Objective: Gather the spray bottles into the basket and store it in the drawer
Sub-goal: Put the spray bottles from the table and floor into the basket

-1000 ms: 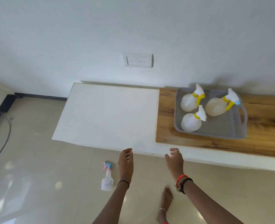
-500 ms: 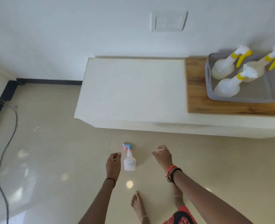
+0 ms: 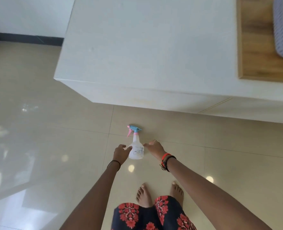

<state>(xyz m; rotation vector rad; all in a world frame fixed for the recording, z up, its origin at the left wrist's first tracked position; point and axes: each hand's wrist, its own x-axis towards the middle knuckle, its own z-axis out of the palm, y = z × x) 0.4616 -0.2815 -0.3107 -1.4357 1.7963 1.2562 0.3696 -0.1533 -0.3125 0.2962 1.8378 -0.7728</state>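
Translucent white plastic forms the spray bottle (image 3: 136, 151), topped by a blue head with a pink trigger; its label carries dark print too small to read. It stands upright on the floor (image 3: 54, 130), just in front of the bench (image 3: 145, 47). Your left hand (image 3: 120, 152) and right hand (image 3: 154, 148) have closed in since half a second ago, fingertips at its sides, each grip wide. At the bench's far right sits the grey basket (image 3: 282, 39).

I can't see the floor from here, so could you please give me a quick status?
Left hand and right hand open, flanking the spray bottle. Bottle upright on the floor, not lifted. Basket on the counter. Nothing in the way.
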